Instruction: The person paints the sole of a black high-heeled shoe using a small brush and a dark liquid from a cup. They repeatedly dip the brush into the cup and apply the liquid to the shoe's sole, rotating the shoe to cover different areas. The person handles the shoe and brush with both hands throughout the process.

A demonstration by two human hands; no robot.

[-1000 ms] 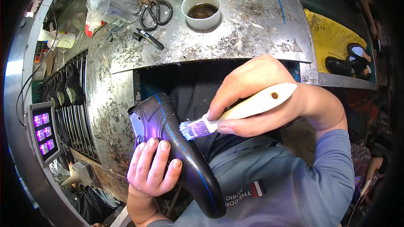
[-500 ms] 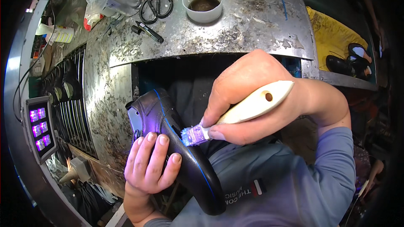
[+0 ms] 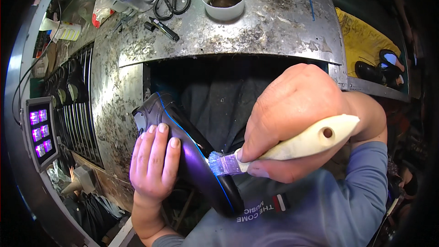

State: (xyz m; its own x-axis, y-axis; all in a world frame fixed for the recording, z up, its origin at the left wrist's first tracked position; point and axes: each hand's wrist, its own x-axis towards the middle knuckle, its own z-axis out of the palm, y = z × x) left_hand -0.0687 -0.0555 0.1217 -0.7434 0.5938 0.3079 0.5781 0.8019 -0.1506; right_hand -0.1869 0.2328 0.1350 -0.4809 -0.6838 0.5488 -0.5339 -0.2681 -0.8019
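Note:
A black shoe (image 3: 191,155) with a thin glowing blue line along its side is held by my left hand (image 3: 153,164), whose fingers press over its upper. The shoe slants from upper left to lower right in front of my body. My right hand (image 3: 292,110) is closed round the cream handle of a flat brush (image 3: 320,133). The bristles rest against the shoe's side at the blue line, toward its lower end, and look blue-violet. My fingers hide part of the brush handle and of the shoe's upper.
Beyond the shoe stands a worn metal bench (image 3: 256,39) with a white bowl (image 3: 223,11) of dark liquid, black scissors (image 3: 172,3) and a black marker (image 3: 164,29). A purple-lit lamp (image 3: 41,132) is at left, near racked shoes (image 3: 75,82). More black shoes (image 3: 370,72) lie on yellow cloth at right.
The brush has moved right and down along the blue line toward the shoe's lower end. My left hand and the shoe have shifted slightly left and up.

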